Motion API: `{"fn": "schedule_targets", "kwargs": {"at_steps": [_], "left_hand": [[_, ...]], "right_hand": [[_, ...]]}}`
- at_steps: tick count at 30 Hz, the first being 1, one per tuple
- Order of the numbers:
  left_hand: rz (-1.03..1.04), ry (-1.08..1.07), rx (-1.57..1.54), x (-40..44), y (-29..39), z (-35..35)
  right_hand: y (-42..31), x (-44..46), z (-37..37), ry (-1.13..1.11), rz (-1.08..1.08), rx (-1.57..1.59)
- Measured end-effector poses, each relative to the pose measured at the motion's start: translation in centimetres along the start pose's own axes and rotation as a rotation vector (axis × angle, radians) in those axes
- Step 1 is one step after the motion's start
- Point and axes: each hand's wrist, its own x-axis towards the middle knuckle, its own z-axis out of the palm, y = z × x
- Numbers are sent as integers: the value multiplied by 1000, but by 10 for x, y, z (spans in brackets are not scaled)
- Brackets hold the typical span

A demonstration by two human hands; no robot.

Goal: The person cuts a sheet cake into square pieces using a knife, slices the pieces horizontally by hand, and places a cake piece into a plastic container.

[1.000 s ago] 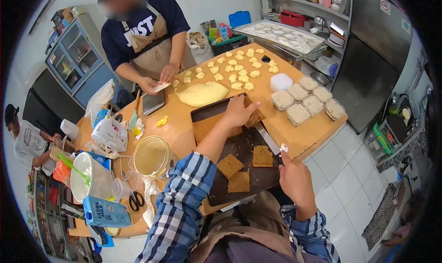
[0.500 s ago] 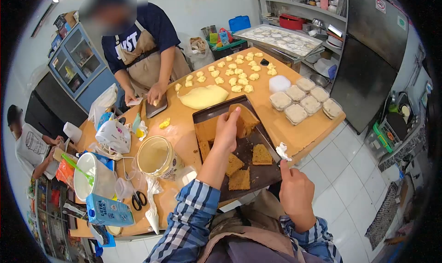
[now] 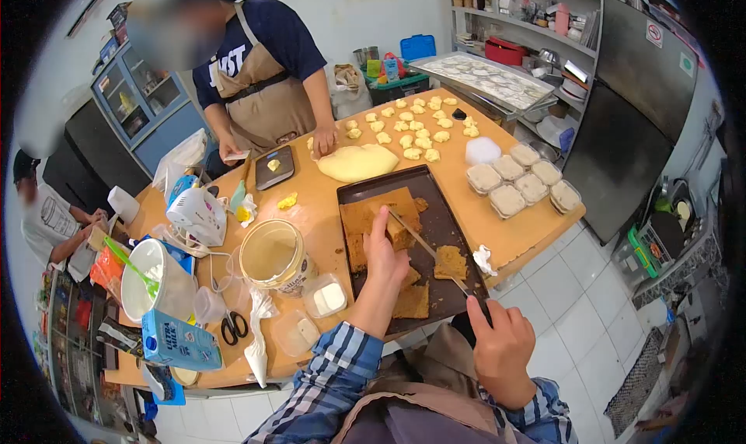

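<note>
A dark baking tray (image 3: 458, 211) holds a brown cake slab (image 3: 373, 211) and several cut cake pieces (image 3: 450, 263). My right hand (image 3: 501, 343) is closed around the dark handle of a long knife (image 3: 427, 249). The blade slants up and left over a loose piece, its tip by the slab's cut edge. My left hand (image 3: 385, 253) reaches over the tray, index finger stretched out against the slab near the blade tip. It partly covers the cake pieces beneath, and its other fingers are partly hidden.
Beyond the tray lie yellow dough (image 3: 357, 162) and small dough pieces (image 3: 422, 133). Filled plastic tubs (image 3: 509, 199) stand right. A bucket (image 3: 272, 253), scissors (image 3: 233, 327), piping bag (image 3: 258, 343) and milk carton (image 3: 183, 343) are left. A co-worker (image 3: 264, 94) stands opposite by a scale (image 3: 276, 176).
My left hand has drawn back from the slab, which was tilted up and now lies flatter. The knife blade now shows across the tray. The co-worker's hand has moved from scale to dough.
</note>
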Motion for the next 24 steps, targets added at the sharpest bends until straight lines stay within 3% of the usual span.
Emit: {"fn": "schedule_targets", "kwargs": {"at_steps": [9, 16, 20, 24], "left_hand": [[-44, -45, -117, -20, 13, -12], [-121, -123, -228, -31, 23, -22], [-226, -63, -211, -39, 26, -25], [-282, -10, -162, -51, 26, -26]], "right_hand": [[14, -15, -26, 57, 23, 35], [29, -31, -18, 78, 266, 371], [29, -38, 0, 71, 471, 511], [30, -37, 18, 69, 441, 528]]}}
